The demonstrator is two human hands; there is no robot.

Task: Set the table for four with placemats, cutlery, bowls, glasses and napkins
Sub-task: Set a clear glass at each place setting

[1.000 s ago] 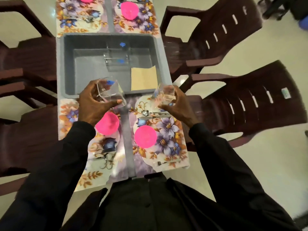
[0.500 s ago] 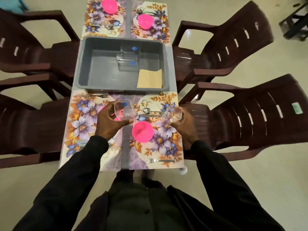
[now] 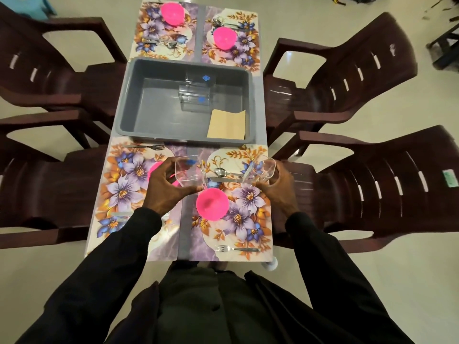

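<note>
Glasses, two, clear, one per hand. The left hand [image 3: 166, 187] wraps thumb and curled fingers round the left glass [image 3: 187, 171], at 7 o'clock of the grey tub [image 3: 124, 115], over the inner edge of the near left placemat [image 3: 121, 184]. The right hand [image 3: 278, 187] grips the right glass [image 3: 259, 170] the same way, tilted, at 5 o'clock of the tub, over the near right placemat [image 3: 248, 219]. Cannot tell whether either glass touches its mat.

A blue sticker [image 3: 190, 161] is on the left glass, with no readable writing.

On the near right mat a pink bowl [image 3: 211, 203] sits at 9 o'clock, a spoon [image 3: 221, 172] and knife [image 3: 223, 180] at 12, and a fork [image 3: 236, 249] at 6. The left bowl [image 3: 155, 170] is mostly hidden by the left hand.

Inside the tub are two spare glasses [image 3: 195, 101] with blue stickers near the middle, and tan napkins [image 3: 227, 124] at 5 o'clock.

The far bowls [image 3: 172, 11] sit on the floral mats at 12 o'clock of the tub.

A dark chair [image 3: 372, 184] is at 3 o'clock. The print on its pale green label [image 3: 450, 178] is too small to read.
</note>
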